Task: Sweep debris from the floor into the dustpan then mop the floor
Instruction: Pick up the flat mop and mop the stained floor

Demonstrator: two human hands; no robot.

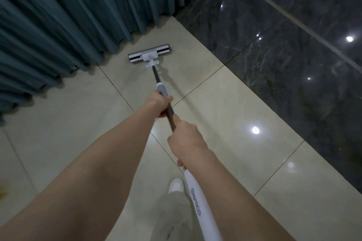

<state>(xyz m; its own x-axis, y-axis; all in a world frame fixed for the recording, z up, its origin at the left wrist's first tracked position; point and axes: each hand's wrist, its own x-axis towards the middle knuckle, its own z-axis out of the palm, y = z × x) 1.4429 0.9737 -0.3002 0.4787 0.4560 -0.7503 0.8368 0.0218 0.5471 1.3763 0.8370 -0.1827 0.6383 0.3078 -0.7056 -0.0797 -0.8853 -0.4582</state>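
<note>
White mop head (149, 54) lies ahead of left hand (159, 106) and right hand (186, 140), both gripping its pole (156, 76).

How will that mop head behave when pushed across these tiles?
The mop head lies flat and wide, so it will probably glide rather than tip. The glossy floor reflects lights, suggesting little drag. The thin pole runs straight through the left hand and right hand, so it is likely stiff.
</note>
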